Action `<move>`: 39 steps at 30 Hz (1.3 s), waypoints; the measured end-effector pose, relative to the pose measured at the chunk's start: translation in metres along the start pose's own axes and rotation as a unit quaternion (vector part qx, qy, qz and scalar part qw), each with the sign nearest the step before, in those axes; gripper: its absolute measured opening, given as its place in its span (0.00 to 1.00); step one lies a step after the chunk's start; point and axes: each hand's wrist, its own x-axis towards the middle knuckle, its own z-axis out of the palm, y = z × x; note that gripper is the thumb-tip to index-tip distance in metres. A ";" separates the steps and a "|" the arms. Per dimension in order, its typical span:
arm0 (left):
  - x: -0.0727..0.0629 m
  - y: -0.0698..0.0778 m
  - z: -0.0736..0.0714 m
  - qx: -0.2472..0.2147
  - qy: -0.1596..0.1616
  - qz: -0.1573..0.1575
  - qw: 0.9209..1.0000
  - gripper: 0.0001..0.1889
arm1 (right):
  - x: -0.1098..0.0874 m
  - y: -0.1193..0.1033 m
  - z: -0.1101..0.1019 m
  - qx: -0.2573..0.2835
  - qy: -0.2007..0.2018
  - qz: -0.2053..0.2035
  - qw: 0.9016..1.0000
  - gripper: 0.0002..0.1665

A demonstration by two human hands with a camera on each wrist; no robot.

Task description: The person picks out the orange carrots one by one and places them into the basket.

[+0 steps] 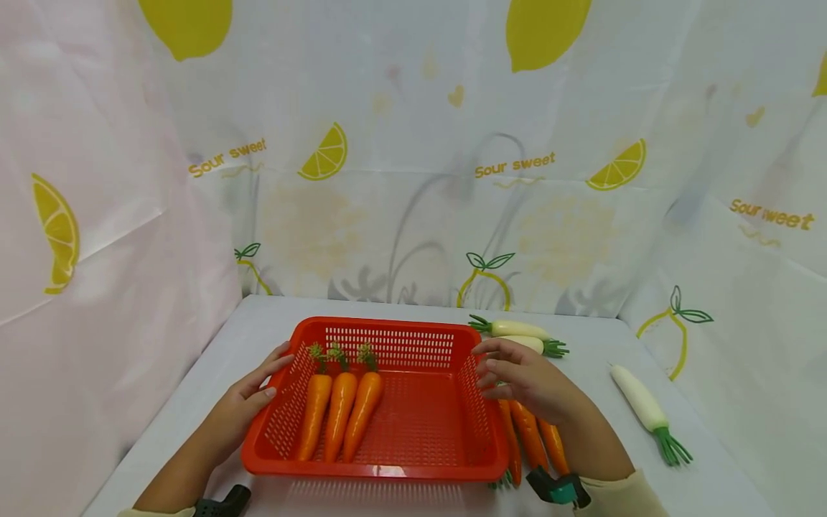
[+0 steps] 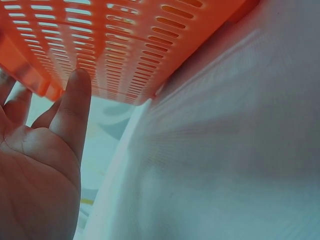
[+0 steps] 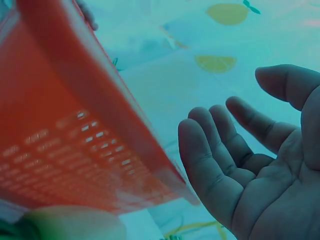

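A red plastic basket point(image 1: 375, 470) with slotted walls stands on the table. Inside it, along the left side, lie three glossy orange carrots point(image 1: 340, 416), green tops pointing away from me. My left hand point(image 1: 242, 406) is at the basket's left rim, its fingers fairly straight; in the left wrist view they extend beside the outer wall. At the right rim is my right hand point(image 1: 533, 380), fingers loosely bent. The right wrist view shows that hand point(image 3: 260, 170) holding nothing, with a gap between it and the basket point(image 3: 75, 165).
Several more carrots point(image 1: 530, 434) lie right of the basket, partly under my right forearm. Two white radishes point(image 1: 520, 329) with green tops lie behind my right hand, and another radish point(image 1: 639, 395) lies farther right. Lemon-printed curtains point(image 1: 413, 215) enclose the table point(image 1: 200, 388) at the back and sides.
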 end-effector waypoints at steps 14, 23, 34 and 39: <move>0.001 0.000 0.000 -0.002 0.001 0.003 1.000 0.27 | -0.014 0.020 -0.013 -0.042 0.104 0.021 0.993 0.30; 0.001 0.000 -0.001 -0.003 -0.002 -0.005 1.000 0.27 | -0.023 0.034 -0.020 -0.076 0.142 0.043 0.986 0.31; 0.001 -0.002 -0.001 0.003 0.003 -0.003 1.000 0.27 | -0.036 0.043 -0.027 -0.122 0.172 0.066 0.975 0.30; 0.001 -0.001 -0.001 0.006 0.004 -0.003 1.000 0.27 | -0.041 0.047 -0.029 -0.143 0.187 0.076 0.969 0.28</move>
